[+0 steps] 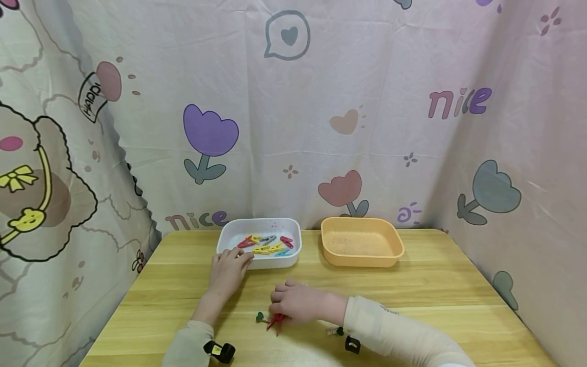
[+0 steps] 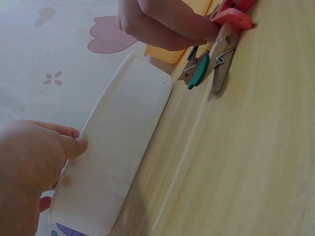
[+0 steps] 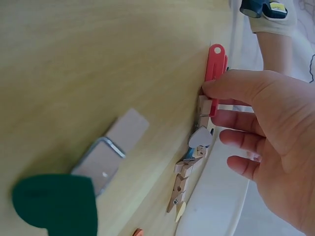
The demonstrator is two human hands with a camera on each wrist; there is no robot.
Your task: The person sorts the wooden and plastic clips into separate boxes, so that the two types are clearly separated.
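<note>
- On a pale wooden worktop (image 1: 435,300), before a pastel curtain printed with tulips and the word "nice".
- Left hand (image 1: 228,269) at the near rim of a white tray (image 1: 293,257), fingers extended and relaxed, tips touching the rim, nothing gripped.
- Inside the white tray: a loose heap of coloured clothes pegs (image 1: 266,243) in red, yellow, grey and blue.
- Right hand (image 1: 295,302) lowered onto the worktop near the front edge, thumb and forefinger pinching a red clothes peg (image 1: 276,321), remaining fingers loosely spread.
- Just beside the red clothes peg, to its left: a wooden peg with a green heart (image 1: 260,317), lying flat.
- Seen from the right wrist: a small cluster of wooden pegs (image 3: 189,164), one topped with a white heart, close to the pinched one.
- Further right, near the right sleeve: another green-heart peg (image 1: 336,331) on the worktop.
- Beside the white tray, apart from both hands: an orange tray (image 1: 362,242).
</note>
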